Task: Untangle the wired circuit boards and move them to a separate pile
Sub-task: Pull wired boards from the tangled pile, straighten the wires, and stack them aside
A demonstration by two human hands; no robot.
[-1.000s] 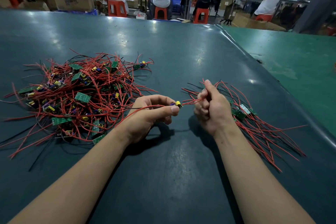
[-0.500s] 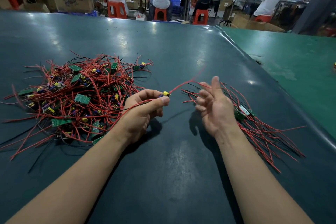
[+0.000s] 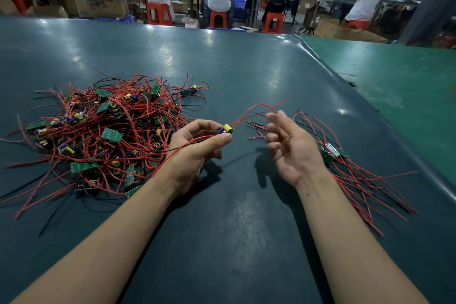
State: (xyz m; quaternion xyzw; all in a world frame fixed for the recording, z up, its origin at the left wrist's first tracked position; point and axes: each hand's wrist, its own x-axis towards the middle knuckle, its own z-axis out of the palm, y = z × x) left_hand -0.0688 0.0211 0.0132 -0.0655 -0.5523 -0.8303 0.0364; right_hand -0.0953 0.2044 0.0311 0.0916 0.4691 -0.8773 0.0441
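Observation:
A tangled heap (image 3: 103,136) of small green circuit boards with red and black wires lies on the left of the dark table. My left hand (image 3: 195,153) pinches one wired circuit board (image 3: 226,129) by its yellow and blue parts, just right of the heap; its red wires arc up to the right and trail back over my wrist. My right hand (image 3: 291,148) hovers palm-up beside it, fingers loosely spread, holding nothing. Behind and right of that hand lies the separate pile (image 3: 350,168) of straightened boards and wires.
The dark green table (image 3: 234,229) ends at a raised rim on the right, with a lighter green table (image 3: 394,76) beyond it. Far behind, people sit on red stools (image 3: 159,13) at benches among cardboard boxes.
My right hand has let go of the red wires and opened. My left hand has drawn the board slightly back toward the heap, and the freed wires now swing up to the right.

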